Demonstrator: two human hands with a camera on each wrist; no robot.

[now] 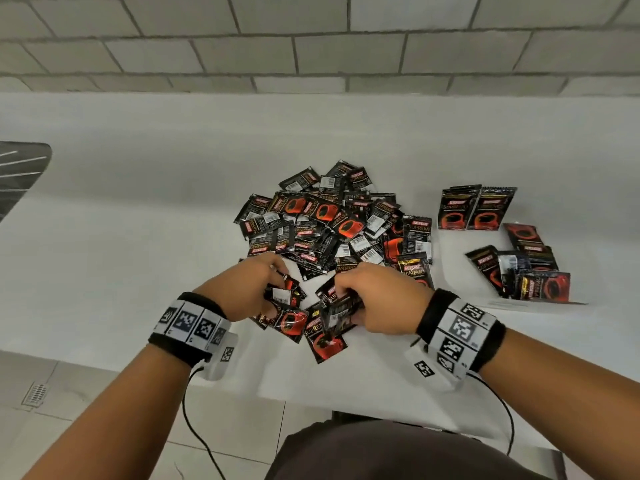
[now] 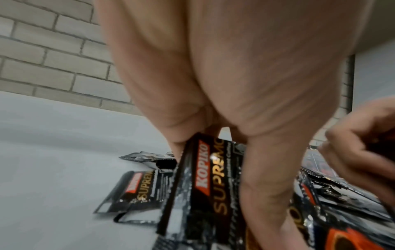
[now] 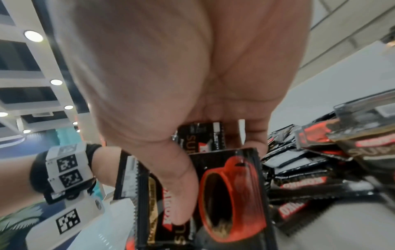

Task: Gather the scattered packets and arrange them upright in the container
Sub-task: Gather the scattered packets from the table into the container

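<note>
A heap of black and red coffee packets (image 1: 332,220) lies on the white table (image 1: 138,237). At the heap's near edge my left hand (image 1: 258,289) grips a few packets (image 1: 287,299), its thumb and fingers pinching a black packet (image 2: 205,186). Close beside it my right hand (image 1: 374,299) holds a small bunch of packets (image 1: 341,311); its thumb presses on a packet with a red cup (image 3: 233,194). More packets stand upright in a clear container (image 1: 535,282) at the right. Its walls are hard to make out.
Two packets (image 1: 476,207) stand side by side behind the container. Loose packets (image 1: 325,341) lie under my hands near the table's front edge. A dark object (image 1: 20,171) sits at the far left. A brick wall (image 1: 311,46) runs behind the table.
</note>
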